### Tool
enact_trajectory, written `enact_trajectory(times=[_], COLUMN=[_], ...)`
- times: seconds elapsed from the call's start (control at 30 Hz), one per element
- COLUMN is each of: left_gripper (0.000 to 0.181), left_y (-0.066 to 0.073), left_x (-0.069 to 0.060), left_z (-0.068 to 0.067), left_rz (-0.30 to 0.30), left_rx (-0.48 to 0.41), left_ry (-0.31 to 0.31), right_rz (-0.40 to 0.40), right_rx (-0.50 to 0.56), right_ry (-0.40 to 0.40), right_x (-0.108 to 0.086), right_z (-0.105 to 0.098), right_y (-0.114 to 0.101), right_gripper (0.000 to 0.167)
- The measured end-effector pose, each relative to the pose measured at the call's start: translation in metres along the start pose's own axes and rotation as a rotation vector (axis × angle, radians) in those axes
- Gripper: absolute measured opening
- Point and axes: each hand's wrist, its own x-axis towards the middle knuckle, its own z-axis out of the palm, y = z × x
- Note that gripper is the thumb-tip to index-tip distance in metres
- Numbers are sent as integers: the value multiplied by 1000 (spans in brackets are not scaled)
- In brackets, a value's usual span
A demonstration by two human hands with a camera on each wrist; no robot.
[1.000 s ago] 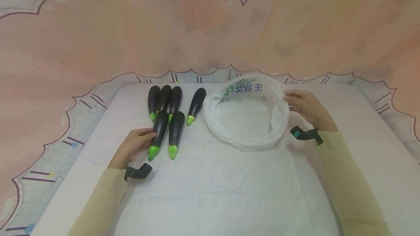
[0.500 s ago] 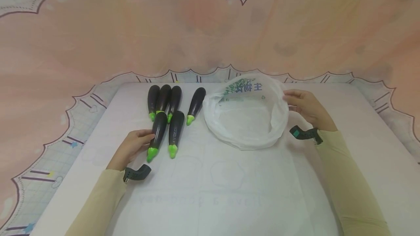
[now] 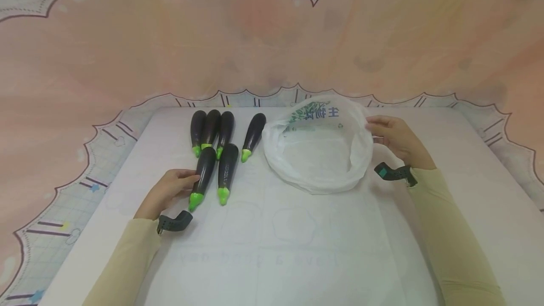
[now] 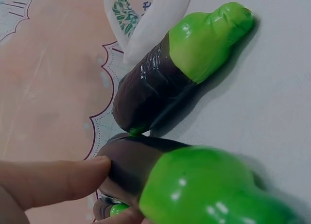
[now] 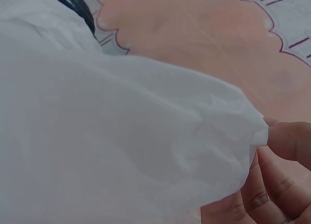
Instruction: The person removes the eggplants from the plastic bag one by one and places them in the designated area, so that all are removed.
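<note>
My left hand grips the front-left eggplant, dark purple with a bright green stem end. Up close in the left wrist view, the thumb presses on the side of this eggplant, and part of another finger shows below. A second eggplant lies just beside it, close to the held one. On the right, my right hand pinches the rim of a white plastic bag, whose mouth stands wide and round. The right wrist view shows thumb and fingers at the edge of the bag.
Behind the held eggplant several more eggplants lie in a row on the white tabletop. One eggplant lies apart, close to the bag's left side. A peach backdrop with a scalloped border hangs behind the table.
My left hand has drawn the held eggplant slightly toward me and to the left, away from the back row. The right hand and bag have stayed in place.
</note>
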Motion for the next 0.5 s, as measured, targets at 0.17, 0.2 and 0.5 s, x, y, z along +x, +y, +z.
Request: enact_trajectory(times=[0.17, 0.2, 0.5], left_gripper=[57, 57, 58], left_y=[1, 1, -2], left_x=[-2, -2, 7], left_z=[-3, -4, -13], left_rz=[-29, -30, 40], left_rx=[50, 61, 131], left_ry=[1, -2, -48], right_rz=[-1, -1, 21], right_rx=[-20, -24, -46], right_ry=[-5, -5, 18], right_x=[0, 0, 0], right_z=[0, 0, 2], right_y=[-1, -1, -2], right_gripper=[11, 11, 17])
